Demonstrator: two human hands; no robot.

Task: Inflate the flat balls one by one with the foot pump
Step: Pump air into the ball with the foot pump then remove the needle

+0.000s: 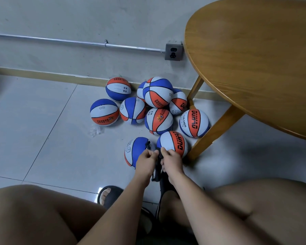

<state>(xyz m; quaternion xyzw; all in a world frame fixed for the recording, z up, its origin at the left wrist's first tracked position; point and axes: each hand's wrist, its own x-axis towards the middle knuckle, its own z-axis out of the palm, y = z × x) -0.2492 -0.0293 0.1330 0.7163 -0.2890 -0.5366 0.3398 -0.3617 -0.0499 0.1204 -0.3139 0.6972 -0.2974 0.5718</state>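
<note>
Foot pump (157, 171) is pinched at its black top end between left hand (146, 160) and right hand (170, 162), fingers curled tight. Hose (147, 145) is draped over near ball (133, 152), just beyond left hand. Risk: ball is unrestrained, so if it is nudged, hose end could be bent or pulled free.

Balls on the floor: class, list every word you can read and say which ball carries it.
"DUHAO": orange panel of the rightmost ball.
"CHILDREN": white panel of the same ball.
"DUHAO": near orange-panelled ball.
Chinese print on the other balls: too small and blurred to read.
</note>
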